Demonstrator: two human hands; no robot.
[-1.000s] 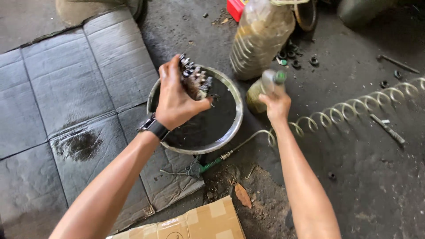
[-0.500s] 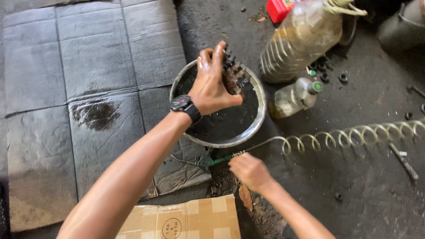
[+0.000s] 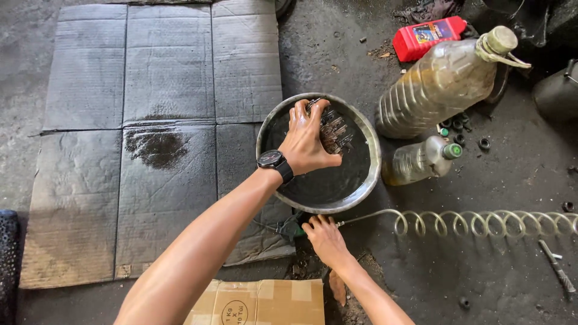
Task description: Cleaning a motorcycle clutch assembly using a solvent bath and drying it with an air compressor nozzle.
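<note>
**Left hand on the metal part in the pan, right hand at the hose end**

While I look down from the head camera, the flattened grey cardboard [image 3: 129,144] fills the left of the floor, with a dark oily stain [image 3: 155,147] near its middle. My left hand [image 3: 307,141], a black wristwatch [image 3: 275,163] on the wrist, is closed over a metal part [image 3: 335,131] inside the round metal pan [image 3: 368,180]. The fingers curl round the part's left side and grasp it firmly. The part looks dark and oil-blackened, with rows of small shiny ridges or teeth showing past my thumb; I cannot tell its full shape under the hand. It sits in the upper half of the pan, above black liquid.

Just below the pan's rim, my right hand [image 3: 325,238] rests on the floor with fingers loosely bent at the green end [image 3: 293,229] of a coiled hose [image 3: 475,222]; whether it actually grips it, I cannot tell. A cardboard box [image 3: 259,304] lies at the bottom edge.

Further right stand a small plastic bottle [image 3: 421,161], a large plastic jug [image 3: 439,81] of brownish liquid, and a red container [image 3: 428,36].
</note>
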